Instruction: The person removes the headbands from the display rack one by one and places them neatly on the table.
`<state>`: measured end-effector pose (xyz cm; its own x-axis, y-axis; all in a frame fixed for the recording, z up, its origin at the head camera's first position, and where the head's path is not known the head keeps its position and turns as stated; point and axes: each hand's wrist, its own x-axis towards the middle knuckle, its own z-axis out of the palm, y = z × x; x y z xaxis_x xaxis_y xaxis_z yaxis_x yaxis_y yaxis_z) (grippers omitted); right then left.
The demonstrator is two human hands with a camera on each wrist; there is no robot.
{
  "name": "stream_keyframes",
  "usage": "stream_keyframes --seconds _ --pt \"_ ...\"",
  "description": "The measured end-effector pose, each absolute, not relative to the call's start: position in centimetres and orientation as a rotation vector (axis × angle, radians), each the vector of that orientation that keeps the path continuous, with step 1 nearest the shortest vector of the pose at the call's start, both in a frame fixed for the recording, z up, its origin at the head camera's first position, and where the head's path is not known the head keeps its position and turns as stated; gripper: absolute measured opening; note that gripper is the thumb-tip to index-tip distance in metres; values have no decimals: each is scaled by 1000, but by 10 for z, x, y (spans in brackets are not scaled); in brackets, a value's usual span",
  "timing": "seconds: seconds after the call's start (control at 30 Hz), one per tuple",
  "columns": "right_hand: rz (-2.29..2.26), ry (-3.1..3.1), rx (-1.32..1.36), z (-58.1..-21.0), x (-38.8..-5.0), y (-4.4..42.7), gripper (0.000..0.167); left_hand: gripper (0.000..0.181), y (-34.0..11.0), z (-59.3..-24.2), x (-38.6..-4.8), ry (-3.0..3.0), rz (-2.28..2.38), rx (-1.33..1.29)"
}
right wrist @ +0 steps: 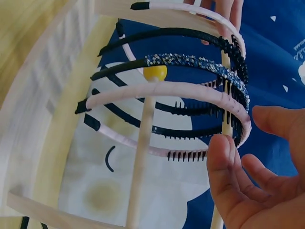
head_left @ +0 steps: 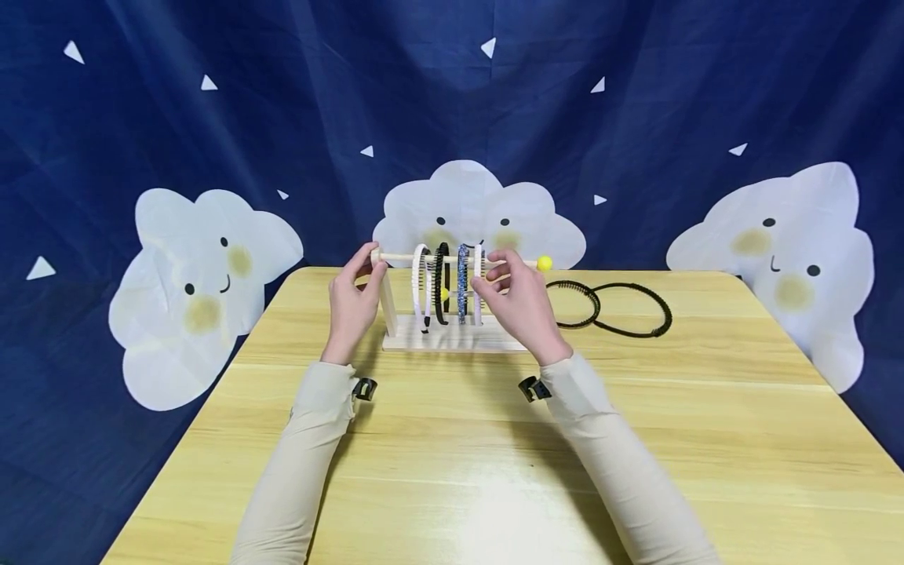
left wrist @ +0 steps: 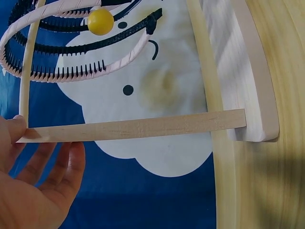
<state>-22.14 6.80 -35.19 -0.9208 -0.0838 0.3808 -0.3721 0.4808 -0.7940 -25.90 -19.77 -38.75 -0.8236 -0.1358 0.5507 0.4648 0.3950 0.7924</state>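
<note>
My left hand (head_left: 353,306) grips the top of the left upright (left wrist: 119,131) of a wooden headband stand (head_left: 459,342), its thumb by the end of the top rod. Several toothed headbands hang on that rod: a pale pink one (head_left: 417,281), a black one (head_left: 439,286), a glittery blue one (head_left: 462,286) and another pale pink one (right wrist: 167,89). Beside this last band is my right hand (head_left: 526,306), thumb and fingers loosely bent and apart. Whether a fingertip touches the band, I cannot tell.
Two black toothed bands (head_left: 664,306) lie overlapping on the table (head_left: 438,439), right of the stand. A yellow ball (head_left: 544,263) caps the top rod's right end; another yellow ball (right wrist: 155,73) caps a lower rod. Behind hangs a blue cloud-print cloth (head_left: 424,94).
</note>
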Motion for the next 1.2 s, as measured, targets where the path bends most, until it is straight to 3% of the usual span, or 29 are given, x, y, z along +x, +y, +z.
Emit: stream_keyframes --seconds 0.33,0.83,1.2 --pt "1461 -2424 372 -354 -219 61 46 36 -185 -359 -230 -2132 -1454 -270" --pt "1452 -2445 338 -352 -219 57 45 35 -184 -362 -232 -2117 -1444 -276" --pt "1424 -2463 316 -351 -219 59 35 35 -184 -362 -232 -2126 -1428 -265"
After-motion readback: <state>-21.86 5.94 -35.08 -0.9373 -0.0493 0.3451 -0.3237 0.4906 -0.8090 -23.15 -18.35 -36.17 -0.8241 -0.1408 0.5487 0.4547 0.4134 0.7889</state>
